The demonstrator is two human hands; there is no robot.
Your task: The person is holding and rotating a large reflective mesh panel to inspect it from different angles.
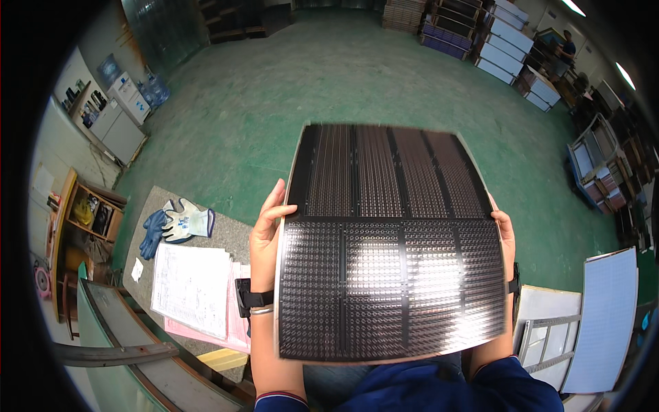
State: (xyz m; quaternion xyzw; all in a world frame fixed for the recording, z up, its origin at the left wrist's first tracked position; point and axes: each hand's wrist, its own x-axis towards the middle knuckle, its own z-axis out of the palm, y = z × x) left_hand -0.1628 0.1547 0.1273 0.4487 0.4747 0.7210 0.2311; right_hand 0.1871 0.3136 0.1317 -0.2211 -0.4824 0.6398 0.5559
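A large, dark, glossy panel [374, 223] with a pale edge is held up in front of my body. Rows of tiny repeated marks cover it in rectangular blocks, and bright light glares off its nearer half. At its left edge my left hand [268, 223] grips it, thumb over the face and a finger standing out beside it. My right hand [504, 223] clasps the opposite edge, thumb on the front, with the other fingers mostly hidden behind. A dark strap with a small box [252, 299] is on my left wrist, beside a light bangle.
On a grey tabletop [237, 230] to the left lie work gloves [180, 223] and paper sheets [191, 288]. A metal bar [117, 353] crosses the lower left. A light blue board [604, 323] and framed panels stand at lower right. Another person [567, 48] is far off at upper right.
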